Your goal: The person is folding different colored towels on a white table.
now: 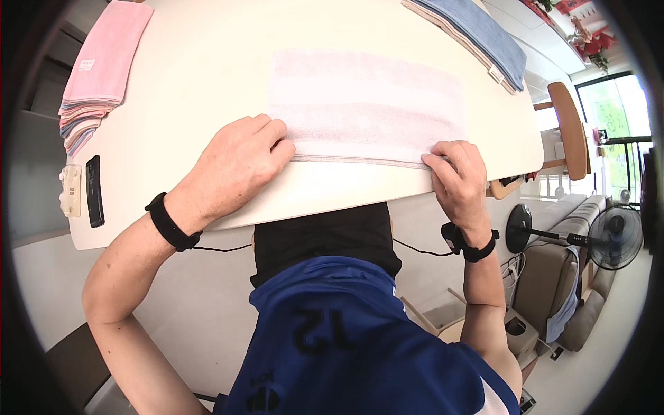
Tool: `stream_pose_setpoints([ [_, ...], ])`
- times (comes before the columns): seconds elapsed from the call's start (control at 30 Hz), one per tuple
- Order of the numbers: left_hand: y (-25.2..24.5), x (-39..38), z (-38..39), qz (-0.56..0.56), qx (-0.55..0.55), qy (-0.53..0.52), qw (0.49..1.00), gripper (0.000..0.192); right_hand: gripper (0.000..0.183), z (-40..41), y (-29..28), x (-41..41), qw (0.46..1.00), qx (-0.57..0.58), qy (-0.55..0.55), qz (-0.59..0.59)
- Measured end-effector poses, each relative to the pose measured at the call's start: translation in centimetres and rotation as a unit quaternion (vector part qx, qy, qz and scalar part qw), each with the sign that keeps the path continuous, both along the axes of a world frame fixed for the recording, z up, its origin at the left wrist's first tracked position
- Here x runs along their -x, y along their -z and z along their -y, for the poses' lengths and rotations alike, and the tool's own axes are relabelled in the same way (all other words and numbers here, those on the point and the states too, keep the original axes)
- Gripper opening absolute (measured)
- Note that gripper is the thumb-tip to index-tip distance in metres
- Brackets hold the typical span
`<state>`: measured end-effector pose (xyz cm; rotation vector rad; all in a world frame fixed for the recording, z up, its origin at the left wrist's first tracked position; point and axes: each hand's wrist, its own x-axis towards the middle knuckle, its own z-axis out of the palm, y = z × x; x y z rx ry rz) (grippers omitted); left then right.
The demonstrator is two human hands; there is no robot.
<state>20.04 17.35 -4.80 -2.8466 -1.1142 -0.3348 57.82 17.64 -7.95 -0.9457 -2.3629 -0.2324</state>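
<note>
A pale pink and white striped towel (368,114) lies folded and flat on the white table (197,67), close to its front edge. My left hand (249,155) grips the towel's near left corner between thumb and curled fingers. At the near right corner, my right hand (456,171) pinches the edge with thumb and forefinger. Between the two hands the near edge runs almost straight and shows stacked layers. Each wrist wears a black band.
Folded towels, pink on top (111,57), are stacked at the far left. Blue and beige towels (472,39) lie at the far right. A black phone (94,191) and a tissue pack (71,191) sit by the left edge. Beyond the right side stand a wooden chair (568,132) and a fan (616,236).
</note>
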Motion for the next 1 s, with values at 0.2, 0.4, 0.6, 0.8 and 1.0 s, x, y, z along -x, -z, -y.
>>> stream_pose_setpoints([
  [0.2, 0.5, -0.2, 0.1, 0.031, 0.039, -0.046, 0.998, 0.013, 0.026, 0.1, 0.2, -0.1, 0.999, 0.030, 0.019, -0.027],
  [0.4, 0.2, -0.2, 0.8, 0.044, 0.031, -0.032, 0.998, 0.018, 0.028, 0.5, 0.9, -1.0, 0.998, 0.035, 0.009, -0.056],
  [0.6, 0.6, -0.4, 0.8, 0.082, 0.029, -0.032, 0.996, 0.021, 0.029, 0.9, 1.1, -1.3, 0.997, 0.024, 0.009, -0.070],
  [0.8, 0.4, -0.6, 1.3, 0.084, 0.046, -0.066, 0.993, 0.025, 0.030, 0.9, 1.4, -1.4, 0.998, 0.034, -0.002, -0.058],
  [1.0, 0.3, -1.5, 4.2, 0.073, 0.070, -0.082, 0.991, 0.048, 0.032, 1.7, 1.2, -1.4, 0.996, 0.061, 0.015, -0.055],
])
